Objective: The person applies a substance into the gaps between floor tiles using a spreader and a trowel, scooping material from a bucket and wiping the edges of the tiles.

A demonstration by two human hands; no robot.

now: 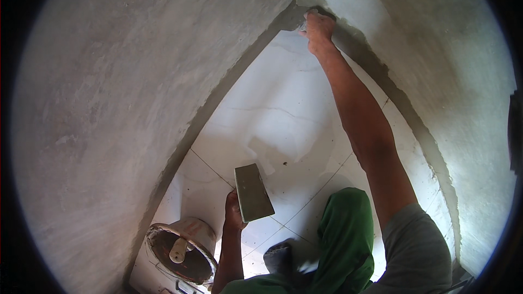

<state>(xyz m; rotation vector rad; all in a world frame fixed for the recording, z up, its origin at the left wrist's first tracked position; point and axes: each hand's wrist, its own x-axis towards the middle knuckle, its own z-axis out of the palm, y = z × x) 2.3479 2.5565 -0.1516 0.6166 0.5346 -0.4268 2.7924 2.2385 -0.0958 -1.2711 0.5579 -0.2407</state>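
Note:
My left hand (232, 210) grips a small rectangular float (253, 191) from below. The float's flat face is turned up and coated with grey mortar; its handle is hidden underneath. At the far corner, where two walls meet the floor, my right hand (319, 27) is closed and pressed low against the wall. Something pale and something dark show at its fingers, too small to name. A band of darker, damp mortar (289, 19) covers the corner around that hand. It runs along the foot of the left wall (120, 65) and the right wall (436, 65).
A mortar-stained bucket (204, 235) stands at the lower left by the wall, with a light tool handle (178, 251) sticking out. White floor tiles (261, 109) lie between the walls. My green-trousered knee (348, 223) and a dark shoe (279, 257) are at the bottom.

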